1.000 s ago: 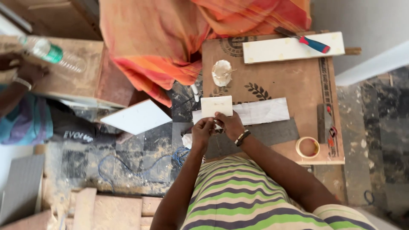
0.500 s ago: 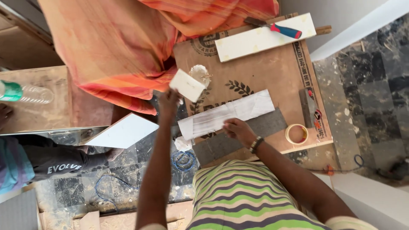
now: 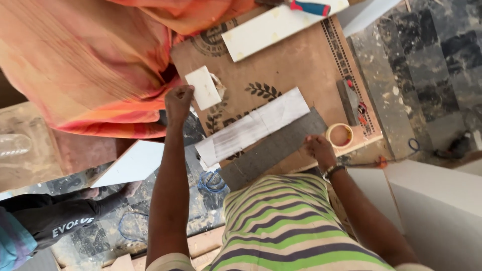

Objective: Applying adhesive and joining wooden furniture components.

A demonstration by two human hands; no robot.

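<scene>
Left hand: our left hand (image 3: 179, 102) pinches a small white tile (image 3: 203, 88) over the board.
Right hand: our right hand (image 3: 317, 149), fingers curled, rests beside the tape roll (image 3: 339, 135).
Surface: a brown board (image 3: 296, 70).
Room: a dark, dusty floor (image 3: 427, 75).

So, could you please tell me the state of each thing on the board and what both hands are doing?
Left hand: stretched out, holding the small white piece by its corner.
Right hand: closed, resting by the grey strip.
Long white strip: lying flat, smudged.
Tape roll: lying flat on the wooden board.
Orange cloth: draped, crumpled.
</scene>
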